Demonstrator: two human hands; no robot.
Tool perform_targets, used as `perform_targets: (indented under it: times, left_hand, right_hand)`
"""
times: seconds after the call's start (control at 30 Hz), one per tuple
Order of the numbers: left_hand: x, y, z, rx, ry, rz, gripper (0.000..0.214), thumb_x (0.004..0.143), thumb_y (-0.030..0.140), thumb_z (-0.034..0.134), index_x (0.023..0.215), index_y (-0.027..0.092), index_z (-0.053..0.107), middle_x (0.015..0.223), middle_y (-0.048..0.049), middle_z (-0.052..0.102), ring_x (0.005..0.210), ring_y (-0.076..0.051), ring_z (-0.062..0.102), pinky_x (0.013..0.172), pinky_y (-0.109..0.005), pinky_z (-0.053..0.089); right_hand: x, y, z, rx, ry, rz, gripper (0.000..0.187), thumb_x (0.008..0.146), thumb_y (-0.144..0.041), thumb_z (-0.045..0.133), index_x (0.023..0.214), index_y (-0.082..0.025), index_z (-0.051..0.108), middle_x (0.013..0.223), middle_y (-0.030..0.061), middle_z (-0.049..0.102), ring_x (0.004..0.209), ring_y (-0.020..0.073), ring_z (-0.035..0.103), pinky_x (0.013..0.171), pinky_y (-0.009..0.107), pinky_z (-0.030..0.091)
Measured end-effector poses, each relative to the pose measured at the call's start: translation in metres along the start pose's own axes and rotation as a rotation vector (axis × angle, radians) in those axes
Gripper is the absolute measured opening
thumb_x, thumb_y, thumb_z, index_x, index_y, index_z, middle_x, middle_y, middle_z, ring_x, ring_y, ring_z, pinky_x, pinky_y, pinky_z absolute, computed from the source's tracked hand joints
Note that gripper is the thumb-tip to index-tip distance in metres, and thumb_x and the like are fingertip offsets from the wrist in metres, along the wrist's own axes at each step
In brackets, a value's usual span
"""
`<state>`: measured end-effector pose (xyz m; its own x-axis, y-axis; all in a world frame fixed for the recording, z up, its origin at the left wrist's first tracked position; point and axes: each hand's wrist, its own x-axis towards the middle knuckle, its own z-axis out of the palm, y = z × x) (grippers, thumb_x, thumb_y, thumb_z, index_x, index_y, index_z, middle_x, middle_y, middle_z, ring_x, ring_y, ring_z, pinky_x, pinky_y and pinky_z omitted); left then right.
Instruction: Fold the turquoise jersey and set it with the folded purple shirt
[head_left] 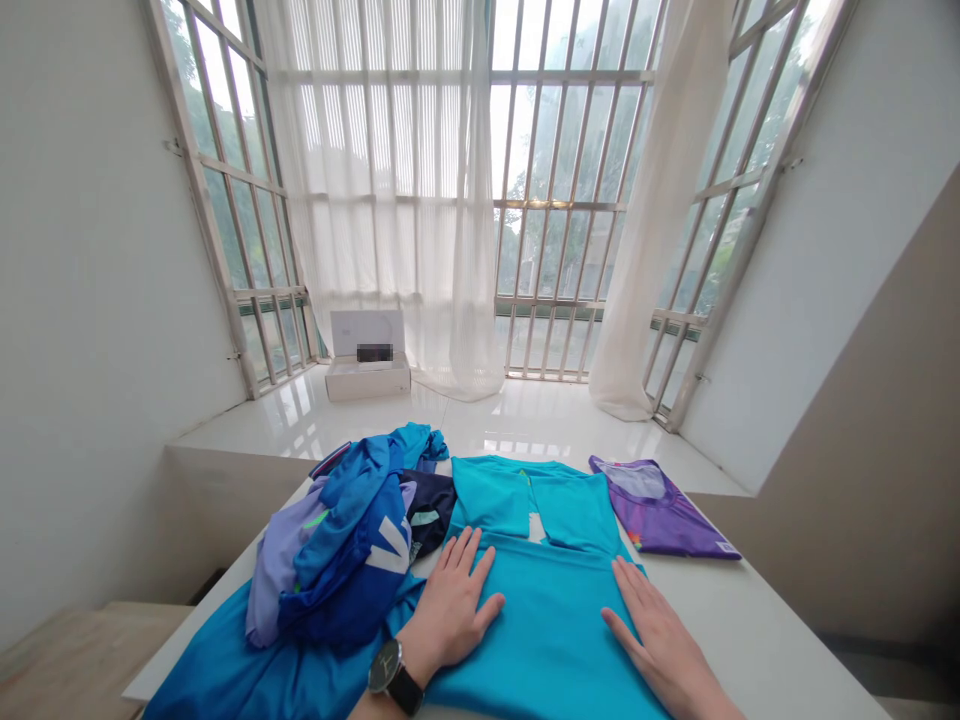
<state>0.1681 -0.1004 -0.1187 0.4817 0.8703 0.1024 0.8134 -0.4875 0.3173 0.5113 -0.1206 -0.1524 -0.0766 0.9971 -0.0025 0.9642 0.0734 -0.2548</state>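
A turquoise shirt [540, 610] lies partly folded in front of me, its sides turned inward near the collar and its lower part brought up over the middle. My left hand [456, 600], with a black watch [395, 675] at the wrist, rests flat on the left side of the shirt, fingers spread. On the right edge of the shirt lies my right hand [649, 620], palm down, with the thumb apart from the fingers. Neither hand grips the cloth.
A heap of blue and lilac clothes [337, 540] sits on the left of the white table [780, 630]. A folded purple shirt [667, 510] lies at the back right. An open white box [367, 380] stands on the window sill [525, 410], below curtains [457, 200] and barred windows.
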Motion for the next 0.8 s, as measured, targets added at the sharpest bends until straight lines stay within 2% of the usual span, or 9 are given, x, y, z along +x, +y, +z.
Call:
perform_targets:
  times: [0.2, 0.53, 0.8]
  left_hand:
    - [0.0007, -0.0013, 0.0004, -0.017, 0.02, -0.006, 0.062, 0.1, 0.059, 0.037, 0.153, 0.026, 0.036, 0.164, -0.0089, 0.02, 0.151, -0.033, 0.018, 0.122, -0.055, 0.023]
    - [0.0008, -0.0026, -0.0012, -0.072, 0.054, -0.023, 0.052, 0.097, 0.045, 0.051, 0.144, 0.025, 0.049, 0.162, -0.0075, 0.03, 0.149, -0.031, 0.025, 0.122, -0.054, 0.026]
    - [0.0003, -0.0054, 0.0022, -0.08, 0.097, -0.019, 0.046, 0.097, 0.042, 0.051, 0.139, 0.025, 0.053, 0.16, -0.006, 0.036, 0.148, -0.03, 0.028, 0.122, -0.052, 0.028]
  right_hand:
    - [-0.0008, -0.0011, -0.0007, -0.023, -0.016, 0.002, 0.085, 0.094, -0.069, 0.025, 0.157, -0.012, 0.024, 0.164, 0.0053, 0.02, 0.152, 0.025, 0.018, 0.125, 0.044, 0.02]
    - [0.0005, 0.0033, 0.0037, 0.006, 0.008, -0.004, 0.085, 0.093, -0.07, 0.027, 0.156, -0.012, 0.026, 0.164, 0.0059, 0.021, 0.151, 0.0267, 0.02, 0.124, 0.047, 0.022]
    - [-0.0001, 0.0041, 0.0046, 0.01, 0.018, -0.009, 0.084, 0.094, -0.069, 0.028, 0.157, -0.013, 0.026, 0.164, 0.0057, 0.021, 0.151, 0.0266, 0.021, 0.124, 0.046, 0.023]
